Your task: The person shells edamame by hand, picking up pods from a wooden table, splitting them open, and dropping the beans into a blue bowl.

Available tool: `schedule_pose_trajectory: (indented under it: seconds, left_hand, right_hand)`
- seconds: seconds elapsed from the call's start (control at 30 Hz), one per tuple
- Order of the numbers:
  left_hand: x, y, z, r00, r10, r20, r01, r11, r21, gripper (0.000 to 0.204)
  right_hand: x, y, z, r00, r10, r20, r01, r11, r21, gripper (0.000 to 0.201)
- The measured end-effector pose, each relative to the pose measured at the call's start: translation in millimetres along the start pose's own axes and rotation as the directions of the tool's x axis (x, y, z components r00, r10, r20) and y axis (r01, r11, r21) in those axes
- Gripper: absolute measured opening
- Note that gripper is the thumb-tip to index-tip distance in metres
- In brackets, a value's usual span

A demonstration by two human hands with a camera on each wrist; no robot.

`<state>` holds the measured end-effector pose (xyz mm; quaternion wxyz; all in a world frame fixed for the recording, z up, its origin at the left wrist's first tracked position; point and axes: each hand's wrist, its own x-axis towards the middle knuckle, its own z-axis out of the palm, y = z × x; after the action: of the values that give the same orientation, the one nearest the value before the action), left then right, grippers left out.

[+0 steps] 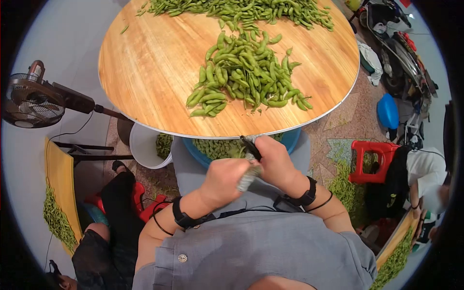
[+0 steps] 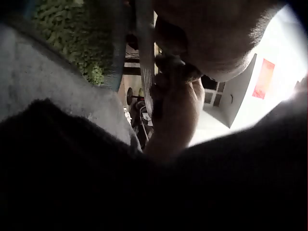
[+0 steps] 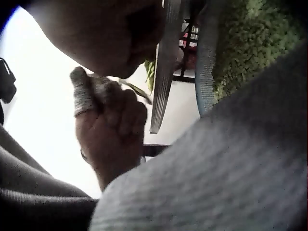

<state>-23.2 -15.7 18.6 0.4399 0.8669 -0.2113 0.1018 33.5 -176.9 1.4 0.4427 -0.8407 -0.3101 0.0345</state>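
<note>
My hands meet over my lap, just below the round table's edge. My left hand [image 1: 223, 178] has curled fingers and a thumb wrapped in grey tape [image 1: 248, 179]; a slim green pod [image 3: 138, 90] juts from its fingertips in the right wrist view. My right hand [image 1: 276, 158] pinches a dark slender piece [image 1: 251, 148], whose kind I cannot tell. Beneath them, a blue basin [image 1: 192, 151] holds shelled green beans [image 1: 212, 149], partly hidden by the table and hands. A heap of green pods [image 1: 241, 72] lies on the wooden table [image 1: 154, 72] in front.
More pods [image 1: 285, 10] cover the table's far side. Left of the basin stands a white bucket [image 1: 141, 151], with a fan [image 1: 36, 99] farther left. At right are a red stool [image 1: 356, 162] and pods strewn on the floor [image 1: 344, 186]. Other people sit on both sides.
</note>
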Motion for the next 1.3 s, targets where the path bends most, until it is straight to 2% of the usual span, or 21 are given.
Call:
schedule_pose_trajectory:
  seconds: [0.07,0.17,0.2,0.27,0.3,0.33,0.37,0.4,0.47,0.53,0.67,0.73,0.8,0.83,0.9,1.03,1.1,1.13,1.2,1.23,1.3]
  left_hand:
    - [0.5,-2.7,0.5,1.0,-0.003,0.003,0.003,1.0,-0.014,0.014]
    - [-0.3,-7.5,-5.8,0.951,-0.099,-0.294,0.122,0.991,0.062,0.018]
    - [2.0,-5.6,-8.5,0.952,-0.098,-0.291,0.12,0.991,0.059,0.018]
    - [7.3,1.3,-14.5,0.908,-0.35,-0.229,0.359,0.933,-0.002,0.027]
    - [6.7,-2.6,-7.2,0.903,-0.402,-0.152,0.371,0.907,-0.199,0.031]
    - [3.8,-6.7,-3.6,0.9,-0.408,-0.15,0.376,0.904,-0.203,0.031]
    - [1.5,-10.5,0.3,0.851,-0.522,-0.056,0.449,0.78,-0.437,0.028]
    - [-0.2,-14.9,4.2,0.796,-0.601,0.065,0.499,0.593,-0.632,0.026]
    - [-2.4,-25.5,-0.5,0.809,-0.587,0.037,0.477,0.618,-0.625,0.023]
    - [-5.6,-29.3,-11.4,0.733,-0.678,0.049,0.509,0.499,-0.701,0.024]
    - [-33.7,-45.7,-31.5,0.725,-0.687,-0.055,0.445,0.527,-0.724,0.024]
    - [-48.1,-54.2,-40.8,0.703,-0.703,-0.108,0.45,0.557,-0.698,0.024]
    - [-57.5,-61.2,-47.3,0.668,-0.737,-0.106,0.46,0.521,-0.72,0.024]
    - [-61.7,-63.4,-49.1,0.626,-0.772,-0.111,0.411,0.447,-0.795,0.024]
    - [-70.5,-71.0,-55.2,0.562,-0.823,-0.075,0.347,0.317,-0.883,0.022]
    - [-73.3,-73.5,-55.1,0.556,-0.821,-0.127,0.304,0.344,-0.889,0.021]
    - [-77.2,-75.8,-52.7,0.595,-0.803,-0.028,0.314,0.265,-0.912,0.021]
    - [-79.5,-75.7,-52.0,0.594,-0.804,-0.032,0.315,0.269,-0.91,0.021]
    - [-82.2,-74.3,-50.5,0.641,-0.767,0.041,0.25,0.157,-0.955,0.021]
    - [-77.6,-66.4,-49.4,0.61,-0.792,0.025,0.276,0.183,-0.943,0.018]
    - [-80.9,-63.0,-50.8,0.607,-0.794,0.023,0.316,0.215,-0.924,0.017]
  right_hand:
    - [1.4,1.9,2.5,0.999,0.012,0.037,-0.012,1.0,0.01,0.023]
    - [3.5,-3.5,-1.8,0.997,0.061,-0.036,-0.06,0.998,0.022,0.022]
    - [3.2,-4.0,-4.3,0.996,0.074,-0.04,-0.074,0.997,0.004,0.023]
    - [1.3,-4.2,-3.2,0.995,0.092,-0.04,-0.092,0.996,-0.013,0.023]
    - [0.0,-3.9,-0.8,0.998,0.047,-0.038,-0.049,0.998,-0.046,0.023]
    - [-1.7,-3.5,1.5,0.999,0.004,-0.032,-0.006,0.997,-0.079,0.024]
    - [-2.5,-2.5,3.8,1.0,0.008,-0.026,-0.011,0.997,-0.081,0.024]
    - [-2.5,-1.3,6.3,0.997,0.0,-0.077,-0.008,0.995,-0.098,0.021]
    - [-0.6,0.3,6.2,0.993,-0.005,-0.119,-0.009,0.993,-0.122,0.018]
    - [3.4,1.9,3.3,0.981,-0.027,-0.193,0.012,0.997,-0.081,0.016]
    - [-3.0,2.5,-11.6,1.0,0.006,-0.017,-0.008,0.986,-0.167,0.022]
    - [-6.2,4.4,-14.6,1.0,0.028,0.005,-0.027,0.984,-0.178,0.023]
    - [-7.4,7.9,-14.9,0.998,0.003,-0.056,-0.006,0.998,-0.058,0.015]
    - [-10.1,9.7,-17.6,0.999,0.006,-0.051,-0.009,0.998,-0.057,0.015]
    - [-13.6,12.9,-24.7,0.984,0.178,0.002,-0.177,0.98,-0.092,0.012]
    - [-7.2,4.1,-22.0,0.984,0.171,-0.045,-0.172,0.985,-0.022,0.012]
    - [-3.9,9.4,-4.3,0.977,0.064,0.204,-0.064,0.998,-0.006,0.016]
    - [-1.6,15.5,6.4,0.944,-0.015,0.328,0.023,1.0,-0.022,0.019]
    - [3.6,39.8,34.4,0.827,-0.027,0.562,0.114,0.986,-0.119,0.022]
    - [7.5,51.2,48.3,0.826,-0.036,0.563,0.12,0.986,-0.114,0.022]
    - [16.5,70.9,74.9,0.812,-0.021,0.583,0.125,0.982,-0.139,0.023]
